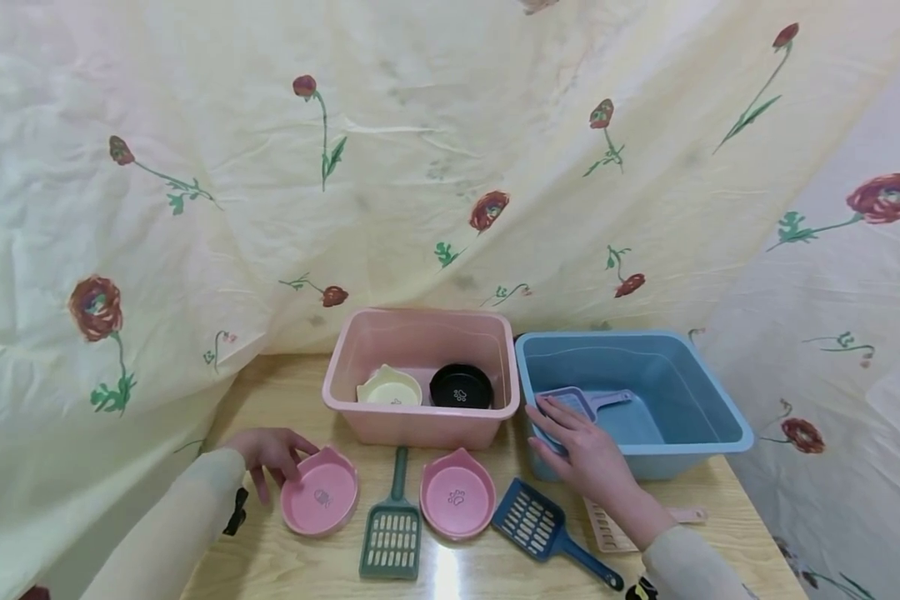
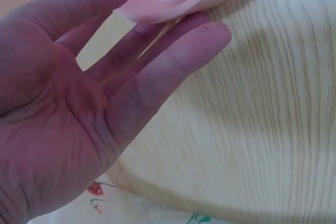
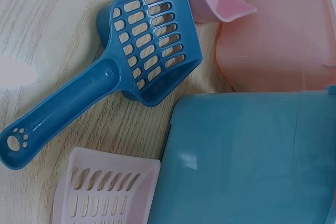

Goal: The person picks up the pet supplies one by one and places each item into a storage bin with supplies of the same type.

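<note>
On the pale wooden table (image 1: 270, 571), one of two round pink cat-eared bowls (image 1: 320, 497) touches the left hand (image 1: 272, 454), its spread fingers not gripping, near three slotted plastic scoops (image 1: 392, 515), while the right hand (image 1: 587, 454), fingers extended, crosses the rim of one blue rectangular plastic bin (image 1: 667, 458), perhaps just touching its single lavender scoop (image 1: 587, 404).

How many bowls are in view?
4: left pink bowl and right pink bowl on the table; cream bowl and black bowl in the pink bin, where more could be hidden.
</note>
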Available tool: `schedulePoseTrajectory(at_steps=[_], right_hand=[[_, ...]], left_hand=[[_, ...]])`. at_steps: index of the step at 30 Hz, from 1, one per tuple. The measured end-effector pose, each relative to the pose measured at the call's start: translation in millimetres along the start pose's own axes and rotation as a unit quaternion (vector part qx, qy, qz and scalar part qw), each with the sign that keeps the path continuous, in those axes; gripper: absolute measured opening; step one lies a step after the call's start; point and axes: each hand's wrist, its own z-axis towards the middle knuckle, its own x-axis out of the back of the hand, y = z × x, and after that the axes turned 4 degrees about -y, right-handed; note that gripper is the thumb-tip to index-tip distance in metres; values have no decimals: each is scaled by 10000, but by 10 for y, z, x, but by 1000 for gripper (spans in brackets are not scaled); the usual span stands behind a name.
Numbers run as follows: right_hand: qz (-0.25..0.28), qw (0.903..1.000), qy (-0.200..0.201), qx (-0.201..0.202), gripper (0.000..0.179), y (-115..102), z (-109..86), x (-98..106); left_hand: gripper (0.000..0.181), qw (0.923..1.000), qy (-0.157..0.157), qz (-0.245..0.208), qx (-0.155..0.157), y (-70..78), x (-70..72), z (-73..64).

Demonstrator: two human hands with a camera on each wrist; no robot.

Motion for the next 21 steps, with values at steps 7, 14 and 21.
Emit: schedulePoseTrajectory(at_steps=[7, 14, 21], right_hand=[[-18, 9998, 144, 123, 60, 0, -2, 0], [-89, 9993, 302, 220, 60, 11, 8, -14], [20, 10000, 93, 26, 59, -11, -5, -5]], left_hand=[[62, 9999, 116, 82, 2, -4, -18, 51], [57, 9994, 263, 222, 12, 31, -21, 52], [52, 9989, 356, 274, -113, 12, -64, 82]])
